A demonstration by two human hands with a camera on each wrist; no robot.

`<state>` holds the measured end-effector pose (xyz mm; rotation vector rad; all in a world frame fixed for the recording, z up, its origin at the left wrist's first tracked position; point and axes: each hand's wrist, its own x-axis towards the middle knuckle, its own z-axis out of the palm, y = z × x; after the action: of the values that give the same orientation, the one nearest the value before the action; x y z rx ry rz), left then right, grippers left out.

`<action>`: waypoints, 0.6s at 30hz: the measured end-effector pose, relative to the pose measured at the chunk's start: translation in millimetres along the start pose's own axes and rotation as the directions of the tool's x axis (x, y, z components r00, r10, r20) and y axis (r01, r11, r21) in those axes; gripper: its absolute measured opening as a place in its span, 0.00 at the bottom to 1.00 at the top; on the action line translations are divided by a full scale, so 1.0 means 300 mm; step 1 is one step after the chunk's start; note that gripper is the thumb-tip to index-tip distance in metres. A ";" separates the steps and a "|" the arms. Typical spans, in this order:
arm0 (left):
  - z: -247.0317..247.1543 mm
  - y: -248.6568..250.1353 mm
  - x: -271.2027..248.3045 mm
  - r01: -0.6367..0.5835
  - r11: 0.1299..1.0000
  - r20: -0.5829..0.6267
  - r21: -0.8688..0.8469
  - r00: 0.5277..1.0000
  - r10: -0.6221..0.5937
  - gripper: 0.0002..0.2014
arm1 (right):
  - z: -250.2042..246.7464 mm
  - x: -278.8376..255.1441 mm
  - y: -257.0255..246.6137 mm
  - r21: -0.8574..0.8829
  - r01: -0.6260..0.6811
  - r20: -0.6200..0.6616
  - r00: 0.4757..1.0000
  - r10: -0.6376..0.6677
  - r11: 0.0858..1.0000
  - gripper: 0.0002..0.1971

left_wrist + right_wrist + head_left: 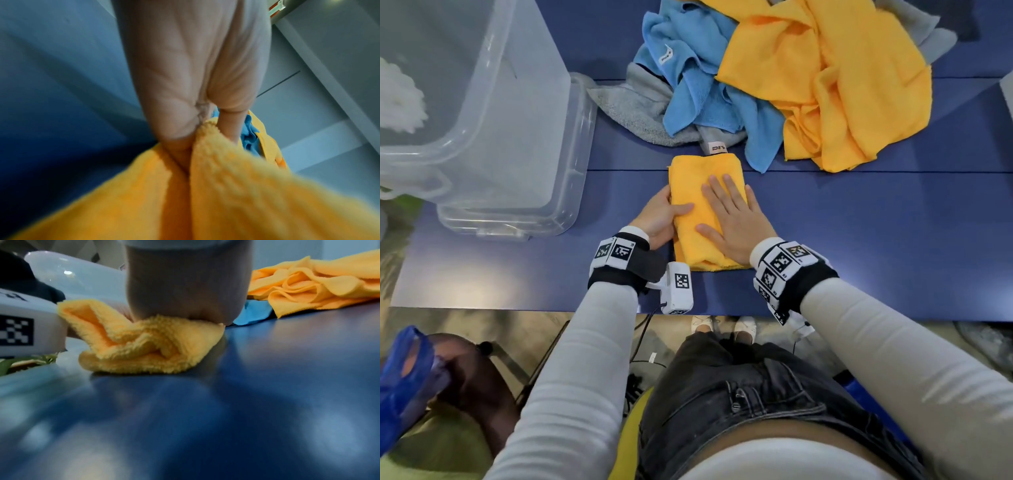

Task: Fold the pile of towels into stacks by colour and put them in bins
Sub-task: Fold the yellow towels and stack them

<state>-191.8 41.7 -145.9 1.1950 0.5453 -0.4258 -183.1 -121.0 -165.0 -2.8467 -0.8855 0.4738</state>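
Observation:
A folded yellow towel (693, 192) lies on the blue table (859, 240) near its front edge. My right hand (729, 216) presses flat on top of it, fingers straight and spread. My left hand (664, 212) grips the towel's left edge, thumb on top and fingers underneath; the left wrist view shows the yellow towel (226, 186) pinched between the fingers. From the right wrist view, the folded yellow towel (144, 345) sits squashed under my palm. Behind lies the unfolded pile: a large yellow towel (825, 78), a blue towel (705, 89) and a grey towel (633, 109).
A clear plastic bin (476, 113) stands at the left of the table, with something white (400, 96) behind its wall. Another grey cloth (928, 37) lies at the back right. The table's front edge (859, 318) runs just below my wrists.

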 end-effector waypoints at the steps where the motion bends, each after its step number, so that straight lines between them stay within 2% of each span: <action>1: -0.005 -0.004 0.004 -0.061 0.997 -0.067 0.035 0.996 0.064 0.28 | 0.004 0.008 0.000 -0.022 0.001 -0.003 1.000 -0.002 1.000 0.36; 3: -0.010 -0.006 0.009 -0.205 0.946 -0.164 0.251 0.954 0.250 0.31 | 0.015 0.017 -0.007 -0.050 -0.012 -0.019 1.000 0.011 0.999 0.39; 4: -0.010 -0.005 0.006 -0.267 0.877 -0.177 0.399 0.916 0.359 0.31 | 0.021 0.018 -0.010 -0.057 -0.020 -0.026 0.999 0.019 0.998 0.42; 5: -0.013 -0.005 0.000 -0.311 0.771 -0.162 0.555 0.869 0.468 0.28 | 0.024 0.018 -0.014 -0.059 -0.027 -0.029 0.999 0.025 0.998 0.43; 6: -0.016 -0.007 -0.008 -0.332 0.624 -0.108 0.708 0.821 0.560 0.25 | 0.025 0.018 -0.017 -0.057 -0.033 -0.026 0.999 0.031 0.998 0.43; 7: -0.020 -0.009 -0.019 -0.323 0.453 -0.030 0.831 0.787 0.616 0.21 | 0.023 0.019 -0.020 -0.050 -0.038 -0.018 0.999 0.037 0.998 0.41; 8: -0.023 -0.014 -0.026 -0.297 0.297 0.049 0.907 0.776 0.628 0.19 | 0.016 0.019 -0.021 -0.031 -0.039 -0.009 0.999 0.039 0.999 0.39; 10: -0.017 -0.022 -0.046 -0.259 0.087 0.169 0.962 0.813 0.558 0.19 | -0.005 0.022 -0.014 0.059 -0.025 0.017 1.000 0.024 0.998 0.33; 11: -0.007 -0.027 -0.059 -0.257 0.014 0.213 0.966 0.830 0.516 0.21 | -0.020 0.019 -0.007 0.131 -0.019 0.013 1.000 0.018 0.991 0.30; 13: 0.013 -0.038 -0.072 -0.270 -0.094 0.283 0.958 0.847 0.450 0.25 | -0.042 0.008 0.015 0.254 -0.005 -0.079 0.997 0.026 0.967 0.26; 15: 0.033 -0.065 -0.069 -0.260 -0.140 0.294 0.955 0.885 0.362 0.30 | -0.042 -0.008 0.040 0.257 -0.004 -0.136 0.990 0.040 0.966 0.26; 18: 0.046 -0.110 -0.056 -0.174 -0.149 0.206 0.973 0.951 0.232 0.35 | -0.018 -0.019 0.060 0.183 -0.011 -0.067 0.997 0.023 0.983 0.28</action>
<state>-222.1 18.7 -156.8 2.8475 -0.1536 -0.5378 -176.3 -139.2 -162.1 -2.6888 -0.7640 0.4311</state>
